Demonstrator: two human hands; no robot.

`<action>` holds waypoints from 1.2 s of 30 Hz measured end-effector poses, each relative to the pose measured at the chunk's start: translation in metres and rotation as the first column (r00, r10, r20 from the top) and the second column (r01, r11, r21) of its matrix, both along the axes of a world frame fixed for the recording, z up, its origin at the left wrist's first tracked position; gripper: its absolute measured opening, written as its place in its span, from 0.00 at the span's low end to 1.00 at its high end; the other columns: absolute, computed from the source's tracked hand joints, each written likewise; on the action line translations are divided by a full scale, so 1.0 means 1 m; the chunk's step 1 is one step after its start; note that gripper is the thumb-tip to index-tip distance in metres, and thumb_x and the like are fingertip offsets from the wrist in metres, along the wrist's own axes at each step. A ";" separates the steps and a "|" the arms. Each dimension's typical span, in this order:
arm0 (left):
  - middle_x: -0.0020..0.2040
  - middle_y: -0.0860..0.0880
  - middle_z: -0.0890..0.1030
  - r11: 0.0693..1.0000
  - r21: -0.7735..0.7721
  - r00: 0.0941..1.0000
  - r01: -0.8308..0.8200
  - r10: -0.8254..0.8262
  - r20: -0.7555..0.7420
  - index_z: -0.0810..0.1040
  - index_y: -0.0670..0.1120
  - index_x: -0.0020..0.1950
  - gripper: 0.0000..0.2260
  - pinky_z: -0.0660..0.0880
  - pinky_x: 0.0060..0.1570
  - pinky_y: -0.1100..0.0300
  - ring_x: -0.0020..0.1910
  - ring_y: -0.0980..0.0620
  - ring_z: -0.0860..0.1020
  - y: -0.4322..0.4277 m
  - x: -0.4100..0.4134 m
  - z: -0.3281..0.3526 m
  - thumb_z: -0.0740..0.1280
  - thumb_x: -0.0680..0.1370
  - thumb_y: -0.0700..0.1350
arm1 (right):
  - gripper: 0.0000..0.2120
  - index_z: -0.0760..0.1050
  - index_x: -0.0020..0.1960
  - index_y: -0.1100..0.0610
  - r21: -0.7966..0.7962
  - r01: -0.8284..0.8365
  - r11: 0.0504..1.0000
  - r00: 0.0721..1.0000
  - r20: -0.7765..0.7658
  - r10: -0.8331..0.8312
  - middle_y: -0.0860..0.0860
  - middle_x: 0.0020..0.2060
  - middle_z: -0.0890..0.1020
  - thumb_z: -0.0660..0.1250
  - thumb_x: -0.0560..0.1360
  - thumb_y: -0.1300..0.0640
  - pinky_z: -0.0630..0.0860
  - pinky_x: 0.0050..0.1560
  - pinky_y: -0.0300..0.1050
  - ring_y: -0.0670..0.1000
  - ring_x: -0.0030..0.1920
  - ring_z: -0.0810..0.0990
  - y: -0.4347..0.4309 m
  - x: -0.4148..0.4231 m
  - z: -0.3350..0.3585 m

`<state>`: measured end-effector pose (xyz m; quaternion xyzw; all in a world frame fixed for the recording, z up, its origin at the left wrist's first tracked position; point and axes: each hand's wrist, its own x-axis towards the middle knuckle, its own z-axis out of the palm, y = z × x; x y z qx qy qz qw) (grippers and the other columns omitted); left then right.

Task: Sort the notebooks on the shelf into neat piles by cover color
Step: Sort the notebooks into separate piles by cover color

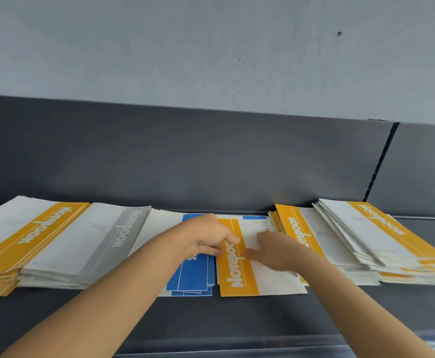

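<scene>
A: What is lying along the dark grey shelf point(237, 313)?

B: Notebooks, in rows against the shelf's back panel. At the far left is a pile with orange cover bands point(17, 244), the top one printed "Notebook" in white. Just beside it, overlapping its right edge, sits a pile with grey bands point(100, 244). In the middle lies a low pile of blue-banded notebooks point(193, 277), fanned a little at the near edge. On the right are two more orange-banded piles: an inner one point(304, 239) and a taller, looser outer stack point(391, 241), its edges splayed.

A: And the hands?

B: Both meet over a single orange-banded notebook point(239, 270), which lies flat between the blue pile and the inner right pile, its left edge over the blue covers. The left hand point(206, 236) rests on the upper left part of it, fingers curled down, with the tips at that left edge where it crosses the blue pile. The right hand point(275, 249) lies on the white part of the cover, fingers extended leftward and spread a little, thumb pointing towards the orange band.

A: Is either hand actually gripping it?

B: The right one looks pressed flat rather than pinching. For the left, I cannot tell; the fingertips are blurred and may be hooked under the edge.
</scene>
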<state>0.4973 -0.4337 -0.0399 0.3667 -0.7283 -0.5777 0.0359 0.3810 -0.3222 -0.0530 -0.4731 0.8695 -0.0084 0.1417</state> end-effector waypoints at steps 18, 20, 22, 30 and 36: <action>0.73 0.41 0.66 0.967 0.196 0.976 -0.160 0.185 -0.115 0.61 0.47 0.76 0.38 0.69 0.67 0.47 0.73 0.43 0.64 0.020 -0.008 0.008 0.76 0.71 0.45 | 0.40 0.64 0.71 0.48 0.022 -0.304 0.952 0.950 -0.061 0.305 0.47 0.66 0.72 0.65 0.66 0.28 0.72 0.60 0.46 0.51 0.65 0.71 0.038 0.014 0.010; 0.70 0.41 0.69 0.963 0.203 0.971 -0.176 0.203 -0.125 0.63 0.47 0.74 0.35 0.71 0.64 0.49 0.71 0.43 0.67 0.019 -0.005 0.008 0.76 0.71 0.46 | 0.30 0.73 0.62 0.51 -0.002 -0.416 0.909 0.876 -0.267 0.401 0.49 0.55 0.79 0.62 0.70 0.32 0.74 0.48 0.42 0.50 0.52 0.77 0.040 0.015 0.011; 0.66 0.41 0.73 0.960 0.206 0.965 -0.191 0.221 -0.138 0.68 0.45 0.70 0.30 0.75 0.58 0.53 0.65 0.45 0.72 0.016 -0.003 0.009 0.75 0.72 0.46 | 0.21 0.75 0.55 0.56 0.010 -0.532 0.846 0.753 -0.451 0.479 0.53 0.47 0.80 0.59 0.75 0.40 0.69 0.38 0.41 0.51 0.40 0.74 0.039 0.013 0.008; 0.58 0.43 0.76 0.866 0.302 0.822 -0.399 0.483 -0.302 0.76 0.42 0.60 0.16 0.78 0.50 0.52 0.56 0.43 0.76 0.002 0.011 0.011 0.70 0.77 0.49 | 0.16 0.59 0.31 0.55 -0.426 -0.466 0.776 0.766 -0.634 0.111 0.47 0.22 0.59 0.68 0.63 0.59 0.40 0.25 0.35 0.48 0.19 0.49 0.023 0.002 0.001; 0.57 0.34 0.79 0.777 0.623 0.872 -0.090 0.364 -0.328 0.74 0.33 0.58 0.35 0.80 0.51 0.45 0.50 0.34 0.82 0.008 0.013 0.019 0.72 0.69 0.63 | 0.03 0.72 0.35 0.58 -0.640 -0.572 0.513 0.735 -0.677 -0.026 0.49 0.20 0.70 0.64 0.63 0.64 0.47 0.23 0.34 0.53 0.19 0.59 0.025 0.014 0.013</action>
